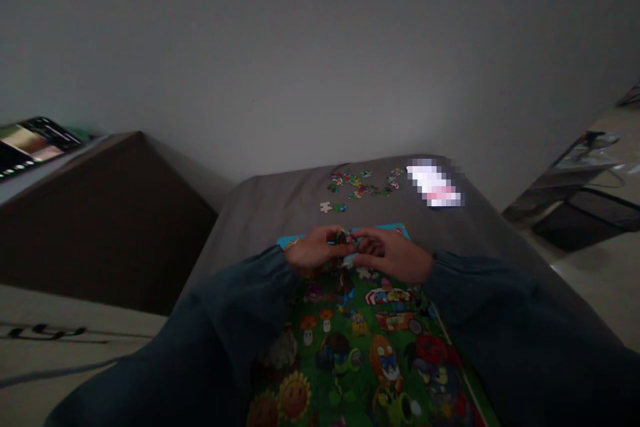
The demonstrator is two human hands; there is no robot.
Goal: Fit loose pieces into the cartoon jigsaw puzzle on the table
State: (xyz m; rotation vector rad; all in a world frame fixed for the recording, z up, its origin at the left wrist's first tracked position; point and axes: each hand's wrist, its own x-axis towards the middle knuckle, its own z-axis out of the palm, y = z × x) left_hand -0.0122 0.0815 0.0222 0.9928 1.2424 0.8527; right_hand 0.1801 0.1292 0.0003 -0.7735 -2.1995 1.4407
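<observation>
Dark blue cloth sleeves (235, 310) were stretched over a rectangular, green cartoon-printed board (363, 373). Near its far edge, a small multicoloured jigsaw piece (343, 238) was pinched by the left hand (315, 250); the right hand's (393, 253) fingers were curled against it, their grip unclear. Loose multicoloured pieces (356, 180) were scattered toward the grey cloth-covered surface's (280, 203) far edge.

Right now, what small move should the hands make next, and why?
I'd probably lower the piece and test its fit on the puzzle: the left hand appears to pinch it over the puzzle's far part, with the right hand's fingertips close by. Its exact slot is too dark to tell.
</observation>
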